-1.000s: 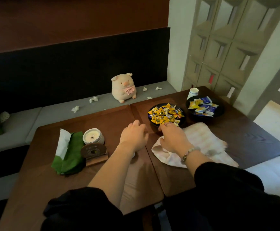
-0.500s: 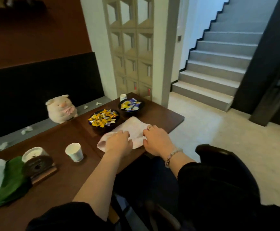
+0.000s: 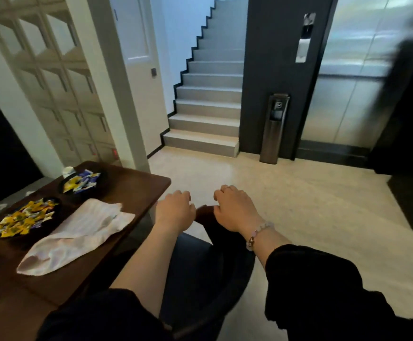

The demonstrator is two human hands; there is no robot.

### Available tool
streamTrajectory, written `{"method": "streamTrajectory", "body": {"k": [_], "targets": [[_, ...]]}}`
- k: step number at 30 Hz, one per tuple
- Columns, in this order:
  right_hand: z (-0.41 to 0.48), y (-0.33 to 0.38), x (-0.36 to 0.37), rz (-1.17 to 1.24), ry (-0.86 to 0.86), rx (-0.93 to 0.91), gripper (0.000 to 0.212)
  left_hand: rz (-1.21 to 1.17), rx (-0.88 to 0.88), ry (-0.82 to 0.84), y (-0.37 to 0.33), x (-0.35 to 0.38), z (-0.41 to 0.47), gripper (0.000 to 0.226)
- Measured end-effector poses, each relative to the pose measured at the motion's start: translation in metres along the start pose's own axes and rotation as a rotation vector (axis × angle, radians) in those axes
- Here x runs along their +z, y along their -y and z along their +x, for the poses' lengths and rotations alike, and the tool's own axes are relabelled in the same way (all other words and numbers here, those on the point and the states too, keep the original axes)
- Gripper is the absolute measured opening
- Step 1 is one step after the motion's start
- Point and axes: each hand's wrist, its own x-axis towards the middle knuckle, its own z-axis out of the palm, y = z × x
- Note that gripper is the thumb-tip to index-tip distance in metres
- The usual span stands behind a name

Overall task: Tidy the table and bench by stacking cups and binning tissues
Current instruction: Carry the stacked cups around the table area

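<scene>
My left hand (image 3: 174,212) and my right hand (image 3: 235,210) hang palm down, just off the right edge of the dark wooden table (image 3: 136,190). They are above the back of a dark chair (image 3: 200,279). The fingers of both are curled and nothing shows in them. The right wrist wears a bead bracelet. A small white cup (image 3: 68,171) stands at the table's far corner. Small white tissue scraps (image 3: 2,206) lie on the grey bench (image 3: 16,198) behind the table.
On the table lie a pale striped cloth (image 3: 77,232), a dark dish of yellow sweets (image 3: 23,217) and a dark dish of blue sweets (image 3: 82,183). A tall metal bin (image 3: 274,129) stands across the light floor beside an elevator door, with stairs (image 3: 208,99) to its left.
The view has swung right, away from the bench and towards the stairs and elevator. Both hands have left the cloth and moved off the table's edge to above the chair.
</scene>
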Motion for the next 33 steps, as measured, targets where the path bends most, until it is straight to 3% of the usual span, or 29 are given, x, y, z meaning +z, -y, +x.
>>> {"method": "streamTrajectory", "body": {"k": [8,16,26,33], "targets": [[0.002,-0.155,0.001,-0.068,0.036,0.067,0.033,0.093,0.087,0.041,-0.145,0.058,0.073,0.034],[0.071,-0.29,-0.027,-0.083,-0.128,-0.002,0.03,0.02,-0.083,-0.107,-0.244,0.054,0.176,0.034],[0.175,-0.337,0.003,0.009,-0.162,-0.196,0.025,0.095,-0.258,-0.231,-0.233,0.067,0.272,0.035],[0.291,-0.374,0.031,-0.038,-0.081,-0.245,0.027,0.051,-0.348,-0.204,-0.213,0.105,0.391,0.035]]}}
